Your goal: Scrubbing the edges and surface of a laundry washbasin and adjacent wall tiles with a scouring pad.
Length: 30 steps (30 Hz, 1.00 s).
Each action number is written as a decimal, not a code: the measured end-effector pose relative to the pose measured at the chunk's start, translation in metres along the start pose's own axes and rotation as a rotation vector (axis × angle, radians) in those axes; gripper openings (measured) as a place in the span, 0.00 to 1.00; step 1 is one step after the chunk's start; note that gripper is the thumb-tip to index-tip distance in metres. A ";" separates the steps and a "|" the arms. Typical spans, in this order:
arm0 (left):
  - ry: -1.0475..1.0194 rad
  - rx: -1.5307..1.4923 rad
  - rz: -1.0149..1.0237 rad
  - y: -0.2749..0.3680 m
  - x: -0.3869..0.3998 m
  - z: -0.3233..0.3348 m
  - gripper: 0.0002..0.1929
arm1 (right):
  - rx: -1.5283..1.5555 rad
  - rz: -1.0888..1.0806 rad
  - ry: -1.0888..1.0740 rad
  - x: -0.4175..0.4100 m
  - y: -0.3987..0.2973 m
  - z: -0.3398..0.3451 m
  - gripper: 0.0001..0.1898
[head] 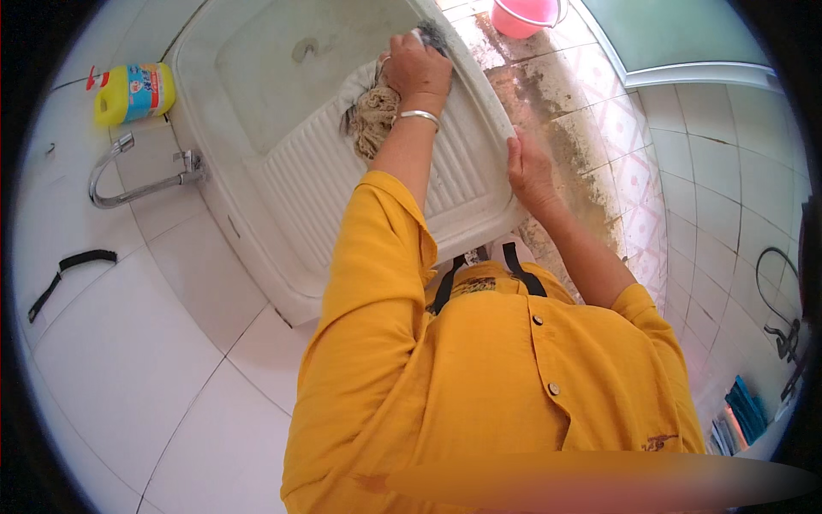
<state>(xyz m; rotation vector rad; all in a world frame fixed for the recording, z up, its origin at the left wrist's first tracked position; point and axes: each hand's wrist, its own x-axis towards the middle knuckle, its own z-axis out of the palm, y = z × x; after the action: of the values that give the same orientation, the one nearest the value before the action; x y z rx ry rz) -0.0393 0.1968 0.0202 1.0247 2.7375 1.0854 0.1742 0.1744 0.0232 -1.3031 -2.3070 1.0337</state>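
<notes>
My left hand [419, 69], with a silver bangle [420, 115] at the wrist, is closed on a bunched cloth [372, 122] near the far right side of a white laundry sink [443, 241]. Brown and white folds of the cloth hang beside the wrist, over the ribbed washboard [314, 154]. Dark grey fuzzy material [433, 37] shows past the knuckles; whether it belongs to the cloth I cannot tell. My right hand [532, 168] grips the sink's outer right rim, thumb on top. Its other fingers are mostly hidden.
A chrome swivel faucet [148, 186] and a yellow detergent bottle [136, 93] are left of the sink. Hanging on the left wall is a black-bristled brush [74, 273]. On the stained tile floor [552, 122] stands a pink bucket [523, 16], near a glass panel [681, 32].
</notes>
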 end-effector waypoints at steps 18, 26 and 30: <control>0.085 0.117 0.360 -0.022 -0.039 -0.010 0.21 | -0.019 -0.039 -0.001 0.002 0.009 0.002 0.16; -0.503 -0.113 0.540 -0.009 -0.169 -0.056 0.25 | -0.024 -0.035 0.003 0.000 0.023 0.002 0.16; -0.497 0.022 0.510 -0.021 -0.138 -0.049 0.32 | -0.003 -0.030 -0.013 -0.002 0.007 -0.003 0.16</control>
<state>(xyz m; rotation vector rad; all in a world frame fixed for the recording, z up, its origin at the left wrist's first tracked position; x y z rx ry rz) 0.0444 0.0747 0.0154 1.7735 2.1498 0.6959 0.1809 0.1765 0.0204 -1.2633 -2.3308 1.0322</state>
